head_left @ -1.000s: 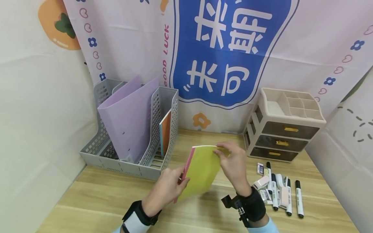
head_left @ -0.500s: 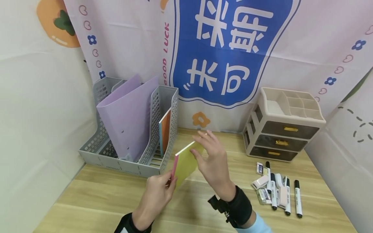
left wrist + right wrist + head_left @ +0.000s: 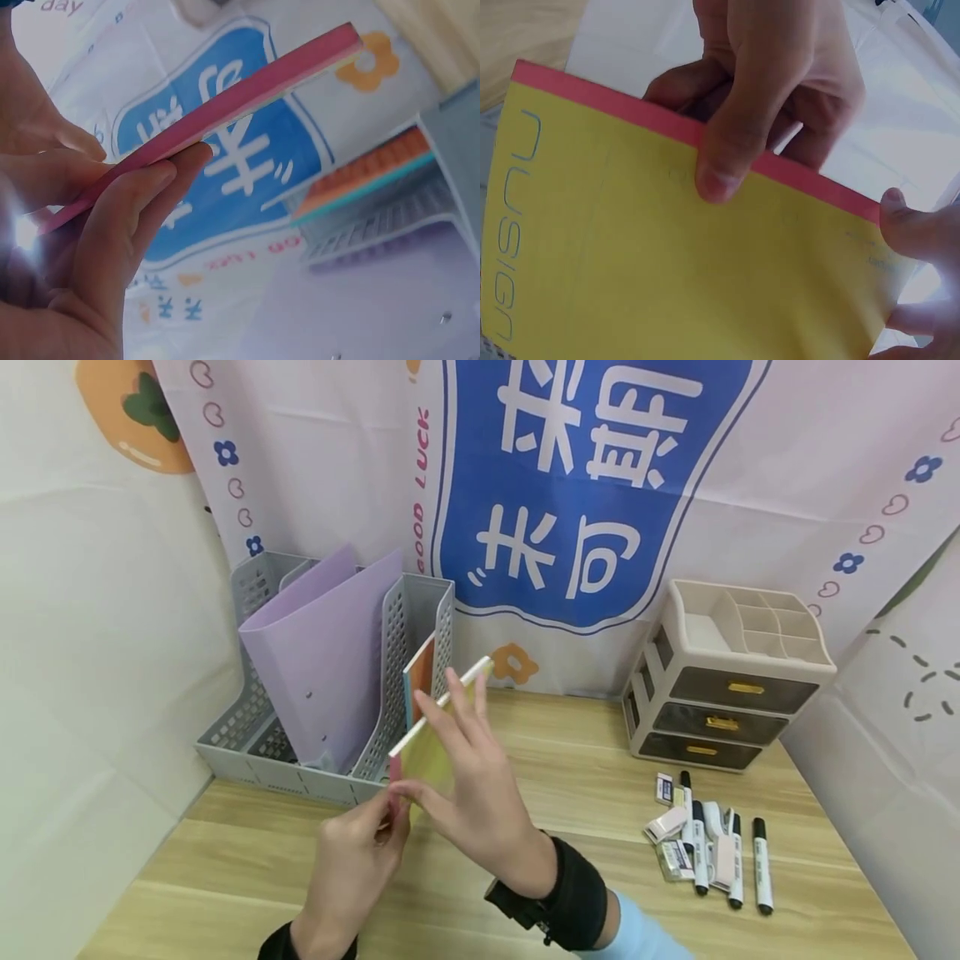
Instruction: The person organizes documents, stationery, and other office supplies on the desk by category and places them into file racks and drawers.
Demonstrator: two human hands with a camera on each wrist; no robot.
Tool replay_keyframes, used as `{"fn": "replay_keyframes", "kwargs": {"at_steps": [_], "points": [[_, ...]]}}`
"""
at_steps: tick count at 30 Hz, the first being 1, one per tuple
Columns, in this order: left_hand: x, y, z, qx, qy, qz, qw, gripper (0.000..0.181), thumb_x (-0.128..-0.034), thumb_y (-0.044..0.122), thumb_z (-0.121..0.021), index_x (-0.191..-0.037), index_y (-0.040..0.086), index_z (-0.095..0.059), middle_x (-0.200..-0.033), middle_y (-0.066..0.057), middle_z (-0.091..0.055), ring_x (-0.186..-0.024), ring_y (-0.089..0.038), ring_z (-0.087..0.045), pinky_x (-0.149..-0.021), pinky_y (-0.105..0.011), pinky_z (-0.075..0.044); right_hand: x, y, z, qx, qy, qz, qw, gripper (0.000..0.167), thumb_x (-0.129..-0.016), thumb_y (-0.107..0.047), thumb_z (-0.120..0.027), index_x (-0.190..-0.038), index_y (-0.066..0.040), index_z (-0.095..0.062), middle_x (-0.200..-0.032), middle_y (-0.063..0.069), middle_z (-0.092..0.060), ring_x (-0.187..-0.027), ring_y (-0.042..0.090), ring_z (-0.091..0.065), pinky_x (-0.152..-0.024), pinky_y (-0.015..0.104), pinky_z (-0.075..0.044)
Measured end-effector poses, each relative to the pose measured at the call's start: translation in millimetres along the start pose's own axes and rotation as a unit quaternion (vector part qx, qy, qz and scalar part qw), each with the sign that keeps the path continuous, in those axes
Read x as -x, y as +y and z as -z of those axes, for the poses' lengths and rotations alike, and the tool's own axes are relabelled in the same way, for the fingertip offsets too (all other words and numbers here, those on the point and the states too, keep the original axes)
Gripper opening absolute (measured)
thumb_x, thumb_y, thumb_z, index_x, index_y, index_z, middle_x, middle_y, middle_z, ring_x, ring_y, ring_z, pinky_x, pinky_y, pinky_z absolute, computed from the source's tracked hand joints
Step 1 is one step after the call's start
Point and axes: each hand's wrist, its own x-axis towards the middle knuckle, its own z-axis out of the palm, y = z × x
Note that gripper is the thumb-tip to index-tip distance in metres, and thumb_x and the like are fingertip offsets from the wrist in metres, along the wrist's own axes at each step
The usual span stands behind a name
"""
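A thin yellow notebook (image 3: 630,247) with a pink spine stands tilted in front of the grey file rack (image 3: 262,783). My left hand (image 3: 348,860) grips its spine, thumb on the yellow cover and curled fingers behind, as the right wrist view shows. My right hand (image 3: 480,785) lies against the notebook's top end with its fingers stretched out, its thumb at the spine corner. Lettering runs along the cover's other end. In the rack's right slot leans an orange book (image 3: 422,672) with a blue edge, partly hidden behind the notebook. A purple folder (image 3: 322,668) fills a slot further left.
A beige drawer organizer (image 3: 723,677) stands at the back right. Before it lie several markers (image 3: 762,868), erasers (image 3: 664,788) and other small stationery. Printed cloth (image 3: 562,527) hangs behind the wooden table (image 3: 585,760).
Both hands have carried the notebook left, close to the rack. The notebook has turned more edge-on. My right fingers, earlier pinching its top corner, now stretch out along its top edge.
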Motion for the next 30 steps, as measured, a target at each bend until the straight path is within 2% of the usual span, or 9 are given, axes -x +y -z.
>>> {"fn": "replay_keyframes", "kwargs": {"at_steps": [4,11,17,21,26,28,29,30], "points": [[-3.4,-5.6,9.6,-0.023,0.017,-0.001,0.9996,0.027,-0.062,-0.02,-0.075,-0.075,0.0,-0.064,-0.062,-0.007,-0.067,-0.053,-0.016,-0.068,-0.051,-0.02,-0.057,-11.1,-8.3,-8.3,-0.029,-0.028,0.029,0.9988,0.083,-0.074,-0.015,-0.087,-0.145,-0.003,-0.046,-0.161,0.025,-0.026,-0.148,0.05,-0.02,-0.115,0.052,-0.036],[-12.5,-19.5,21.9,-0.063,0.032,0.028,0.9971,0.019,-0.0704,-0.017,-0.071,-0.084,-0.004,-0.067,-0.065,-0.013,-0.07,-0.052,-0.021,-0.067,-0.047,-0.03,-0.057,-36.8,-13.7,-24.0,-0.062,-0.071,0.062,0.9936,0.066,-0.085,-0.014,-0.079,-0.141,0.0,-0.048,-0.16,0.024,-0.029,-0.151,0.037,-0.024,-0.119,0.041,-0.033],[-24.6,-31.5,25.4,-0.075,0.012,0.067,0.9948,0.012,-0.0771,-0.015,-0.069,-0.082,-0.005,-0.066,-0.064,-0.015,-0.069,-0.053,-0.025,-0.068,-0.047,-0.036,-0.058,-55.6,-9.0,-37.6,-0.067,-0.082,0.069,0.992,0.063,-0.087,-0.012,-0.076,-0.141,0.002,-0.048,-0.158,0.025,-0.033,-0.15,0.037,-0.027,-0.119,0.035,-0.034],[-32.3,-44.5,19.6,-0.072,0.0,0.071,0.9949,0.01,-0.0806,-0.014,-0.068,-0.081,-0.005,-0.064,-0.065,-0.017,-0.067,-0.056,-0.029,-0.069,-0.05,-0.039,-0.059,-64.6,2.4,-47.0,-0.058,-0.087,0.061,0.9927,0.065,-0.088,-0.013,-0.075,-0.144,0.003,-0.045,-0.159,0.025,-0.032,-0.15,0.036,-0.027,-0.118,0.035,-0.036],[-41.3,-64.0,6.4,-0.057,-0.017,0.085,0.9946,0.011,-0.0816,-0.014,-0.068,-0.089,-0.006,-0.065,-0.076,-0.022,-0.069,-0.064,-0.035,-0.071,-0.056,-0.043,-0.062,-74.7,19.0,-58.6,-0.042,-0.092,0.044,0.9938,0.067,-0.09,-0.013,-0.073,-0.147,0.002,-0.042,-0.159,0.024,-0.031,-0.15,0.033,-0.031,-0.106,0.027,-0.05],[-45.4,-70.8,0.6,-0.049,-0.033,0.103,0.993,0.012,-0.0826,-0.014,-0.067,-0.092,-0.007,-0.066,-0.08,-0.025,-0.07,-0.068,-0.038,-0.072,-0.059,-0.045,-0.062,-78.6,25.2,-62.6,-0.034,-0.091,0.039,0.9945,0.066,-0.091,-0.012,-0.072,-0.147,0.002,-0.042,-0.159,0.024,-0.033,-0.136,0.032,-0.051,-0.091,0.017,-0.055],[-47.6,-74.0,-2.7,-0.046,-0.043,0.114,0.9915,0.011,-0.0838,-0.013,-0.067,-0.093,-0.007,-0.067,-0.083,-0.026,-0.071,-0.071,-0.04,-0.073,-0.061,-0.046,-0.063,-80.4,28.5,-64.5,-0.031,-0.091,0.035,0.9948,0.065,-0.091,-0.011,-0.072,-0.147,0.002,-0.042,-0.158,0.025,-0.033,-0.123,0.03,-0.061,-0.08,0.012,-0.054],[-50.0,-77.0,-5.9,-0.044,-0.055,0.124,0.9898,0.01,-0.0849,-0.011,-0.067,-0.094,-0.007,-0.067,-0.085,-0.027,-0.072,-0.072,-0.04,-0.073,-0.062,-0.047,-0.063,-82.0,31.9,-66.5,-0.027,-0.089,0.03,0.9952,0.065,-0.091,-0.011,-0.072,-0.147,0.002,-0.042,-0.158,0.025,-0.034,-0.122,0.03,-0.062,-0.077,0.01,-0.053]]}}
